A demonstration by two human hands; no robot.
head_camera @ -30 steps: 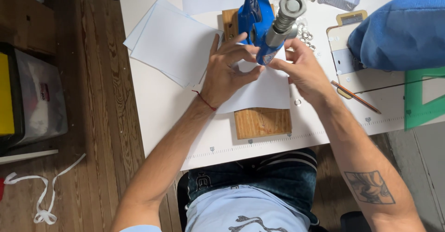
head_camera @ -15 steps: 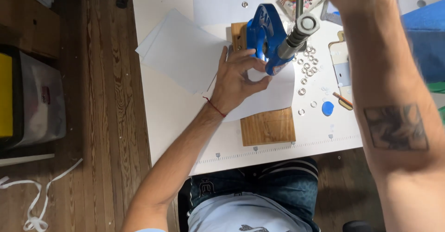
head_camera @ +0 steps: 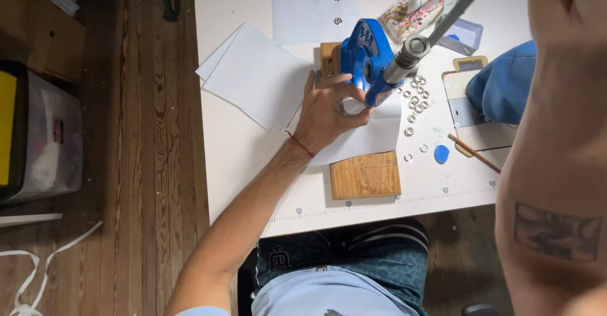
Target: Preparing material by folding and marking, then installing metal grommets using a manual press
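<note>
Left hand [head_camera: 329,110] lies flat, fingers spread, its grip pinning a white sheet [head_camera: 370,136] under the head of the blue press [head_camera: 365,60] on a wooden block [head_camera: 365,176]. The press lever [head_camera: 455,3] slants up to the right, toward the right arm [head_camera: 556,133]; that hand's grip is out of frame, can't tell. Loose eyelets [head_camera: 417,98] dot the worktop [head_camera: 234,151] just right.

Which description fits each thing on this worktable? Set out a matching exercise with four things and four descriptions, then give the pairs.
Things:
1. hand press
2. wooden board
3. metal eyelets
4. left hand

Descriptions:
A. scattered loose on the table, right of the press
B. blue, standing on the board
C. lying on the white sheet
D. under the sheet, near the table's front edge

Pairs: 1-B, 2-D, 3-A, 4-C
</note>
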